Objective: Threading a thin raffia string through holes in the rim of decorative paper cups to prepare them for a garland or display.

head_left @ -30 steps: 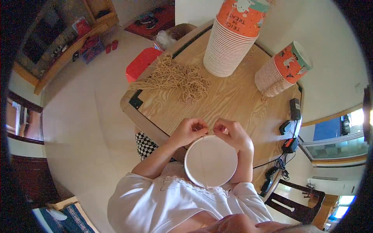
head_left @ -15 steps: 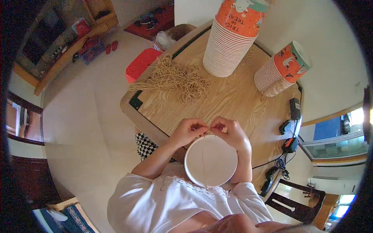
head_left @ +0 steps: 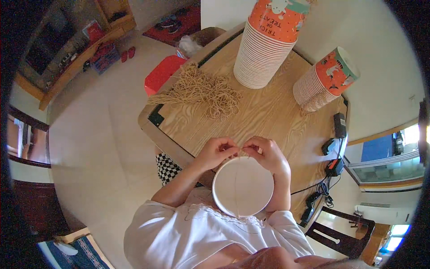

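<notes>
A white round paper bucket (head_left: 251, 186) is at the table's near edge, its open mouth facing up. A thin twine (head_left: 236, 184) runs across the mouth from the near rim to the far rim. Just beyond the far rim, my left hand (head_left: 219, 150) has thumb and fingers pinched together on the twine. My right hand (head_left: 264, 151) pinches beside it, fingertips almost touching the left ones. The twine's ends between the fingertips are too fine to make out. Ahead on the wooden table (head_left: 277, 116) lies a loose heap of tan twine (head_left: 206, 92).
A tall stack of paper buckets (head_left: 264, 54) stands at the back, with a shorter stack (head_left: 320, 85) to its right. Black adapters and cables (head_left: 333, 166) line the table's right side. A red stool (head_left: 162, 74) stands beyond the left edge; a dark chair (head_left: 342, 233) is at lower right.
My hands have barely moved; the fingers have shifted slightly while still pinching at the far rim. The bucket and the twine heap have stayed in place.
</notes>
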Demonstrator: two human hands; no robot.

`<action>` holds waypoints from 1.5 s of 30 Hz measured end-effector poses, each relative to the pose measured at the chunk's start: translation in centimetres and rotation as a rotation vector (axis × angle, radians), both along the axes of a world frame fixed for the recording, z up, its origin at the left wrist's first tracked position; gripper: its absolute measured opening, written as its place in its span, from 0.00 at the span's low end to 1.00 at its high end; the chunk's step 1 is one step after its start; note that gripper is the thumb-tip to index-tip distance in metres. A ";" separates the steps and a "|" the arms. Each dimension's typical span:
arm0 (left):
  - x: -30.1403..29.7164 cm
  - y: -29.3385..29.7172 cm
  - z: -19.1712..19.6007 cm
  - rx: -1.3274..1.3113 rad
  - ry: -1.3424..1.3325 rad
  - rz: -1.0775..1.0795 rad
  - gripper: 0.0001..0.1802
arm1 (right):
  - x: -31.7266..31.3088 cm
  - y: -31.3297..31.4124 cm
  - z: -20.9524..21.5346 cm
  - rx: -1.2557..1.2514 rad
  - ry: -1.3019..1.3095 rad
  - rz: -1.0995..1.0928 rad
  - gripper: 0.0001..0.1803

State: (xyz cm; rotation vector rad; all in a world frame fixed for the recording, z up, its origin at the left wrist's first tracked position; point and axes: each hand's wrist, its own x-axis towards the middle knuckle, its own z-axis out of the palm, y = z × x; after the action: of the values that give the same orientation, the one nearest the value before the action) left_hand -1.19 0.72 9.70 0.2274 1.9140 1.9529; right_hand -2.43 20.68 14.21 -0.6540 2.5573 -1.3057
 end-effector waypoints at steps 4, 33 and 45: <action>0.0 -0.2 -0.3 -0.025 0.049 0.015 0.07 | -0.1 0.1 -0.2 -0.024 0.032 0.036 0.04; -0.2 1.2 0.1 -0.095 0.136 0.046 0.09 | -0.4 -0.2 -0.3 -0.047 -0.022 -0.035 0.08; -0.3 0.3 0.3 0.093 0.013 0.074 0.05 | -0.2 0.1 0.2 -0.100 -0.031 0.010 0.05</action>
State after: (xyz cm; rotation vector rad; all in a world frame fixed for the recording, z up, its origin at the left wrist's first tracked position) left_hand -1.45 1.01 10.03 0.1981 1.8661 2.0958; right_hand -2.68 20.82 14.45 -0.6578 2.4747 -1.4366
